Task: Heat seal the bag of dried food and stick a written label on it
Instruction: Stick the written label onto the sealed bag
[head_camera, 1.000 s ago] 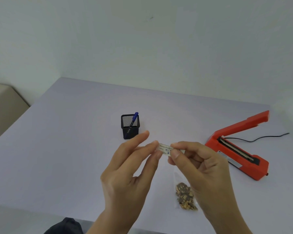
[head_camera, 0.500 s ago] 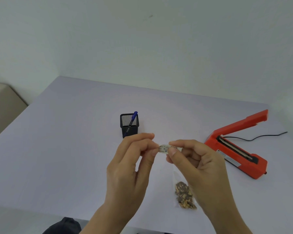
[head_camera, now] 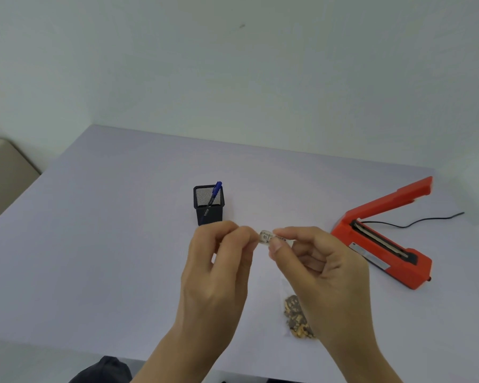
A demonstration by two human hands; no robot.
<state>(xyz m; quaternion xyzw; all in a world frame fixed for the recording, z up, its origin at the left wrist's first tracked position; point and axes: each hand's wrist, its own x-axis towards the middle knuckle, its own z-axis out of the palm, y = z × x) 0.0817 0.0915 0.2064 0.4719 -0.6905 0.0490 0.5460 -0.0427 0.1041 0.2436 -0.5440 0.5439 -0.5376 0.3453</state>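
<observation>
You pinched the label [head_camera: 266, 238] between both hands, left hand [head_camera: 219, 272] and right hand [head_camera: 315, 269], above the bag [head_camera: 297, 317] near the counter's [head_camera: 108, 244] front edge, likely to peel its backing.

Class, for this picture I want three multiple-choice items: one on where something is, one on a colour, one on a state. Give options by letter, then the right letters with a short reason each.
1. Where is the blue pen?
A. standing in the black mesh holder
B. lying on the table
C. in the right hand

2. What colour is the heat sealer?
A. blue
B. red-orange
C. green

3. How does the sealer's arm stand?
A. pressed shut
B. raised open
C. taken off

Answers:
1 A, the pen leans inside the holder, cap upward.
2 B, its body and arm are red-orange.
3 B, the arm slants up and the sealing strip shows beneath it.

Meanwhile the left hand and right hand pinch the small label between them, above the bag of dried food.
</observation>
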